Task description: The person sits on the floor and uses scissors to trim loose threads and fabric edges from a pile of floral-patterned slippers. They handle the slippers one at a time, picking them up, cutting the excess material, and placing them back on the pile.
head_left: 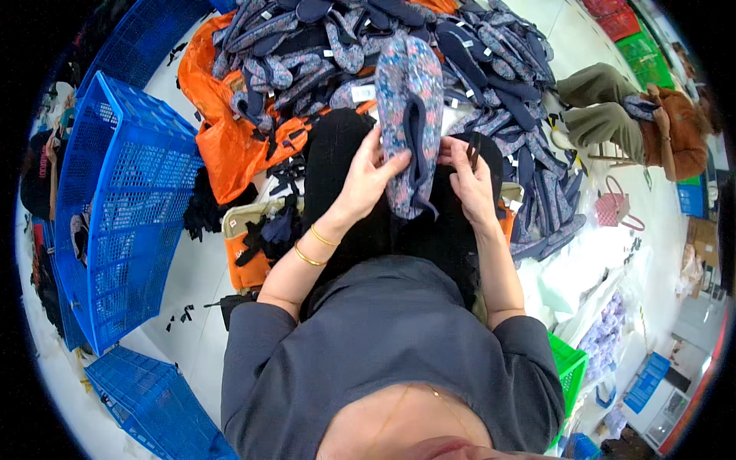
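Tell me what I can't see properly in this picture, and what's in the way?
All in the head view:
- The sole of the floral slipper: it faces away from the camera.
- Some fingertips of the left hand: behind that slipper.
- What the dark thing in the right hand is: too small to tell.
- Part of the green crate: covered by the grey sleeve.

The person wears a plain dark-grey fabric top (414, 330) with a curved, low neckline and short, loose sleeves (259, 333), and black fabric trousers (331, 149). Two slim, round gold-coloured bangles (308, 260) circle the left forearm (295, 280). A fine gold-coloured necklace (436, 393) bears a small pendant. The left hand (369, 175) and right hand (471, 184) are bare.
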`<action>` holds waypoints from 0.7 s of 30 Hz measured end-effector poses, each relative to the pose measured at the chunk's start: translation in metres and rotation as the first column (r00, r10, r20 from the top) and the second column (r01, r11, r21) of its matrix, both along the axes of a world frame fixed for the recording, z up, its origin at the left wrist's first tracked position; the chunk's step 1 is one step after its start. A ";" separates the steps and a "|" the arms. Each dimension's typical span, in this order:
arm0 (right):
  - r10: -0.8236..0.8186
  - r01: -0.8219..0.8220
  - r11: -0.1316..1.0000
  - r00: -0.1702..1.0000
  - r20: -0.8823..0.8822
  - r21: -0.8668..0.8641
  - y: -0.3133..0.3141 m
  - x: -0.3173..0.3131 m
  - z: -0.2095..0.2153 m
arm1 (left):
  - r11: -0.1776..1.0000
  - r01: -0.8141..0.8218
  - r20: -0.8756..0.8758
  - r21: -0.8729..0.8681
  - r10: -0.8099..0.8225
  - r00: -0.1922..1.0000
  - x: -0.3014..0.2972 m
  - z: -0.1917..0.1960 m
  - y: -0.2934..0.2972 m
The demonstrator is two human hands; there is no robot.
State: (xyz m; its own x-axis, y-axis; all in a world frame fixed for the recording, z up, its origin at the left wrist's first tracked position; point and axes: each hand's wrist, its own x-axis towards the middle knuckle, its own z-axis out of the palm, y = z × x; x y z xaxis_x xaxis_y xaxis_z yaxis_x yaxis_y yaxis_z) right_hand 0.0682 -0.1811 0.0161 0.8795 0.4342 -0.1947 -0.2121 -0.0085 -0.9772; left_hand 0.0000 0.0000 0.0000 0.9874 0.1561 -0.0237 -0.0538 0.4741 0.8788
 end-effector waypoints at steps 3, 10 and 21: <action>0.046 -0.038 0.997 0.991 0.123 -0.061 -0.008 -0.018 0.007 | 0.997 -0.052 -0.007 -0.048 0.052 0.999 -0.002 0.002 0.005; 0.124 -0.038 0.972 0.920 0.373 -0.230 -0.015 -0.040 0.016 | 0.997 0.067 -0.174 -0.024 -0.070 0.982 0.002 -0.010 -0.001; 0.153 -0.135 0.987 0.956 0.252 -0.087 -0.009 -0.036 0.027 | 0.897 0.182 -0.149 0.402 -0.132 0.980 -0.020 -0.032 -0.003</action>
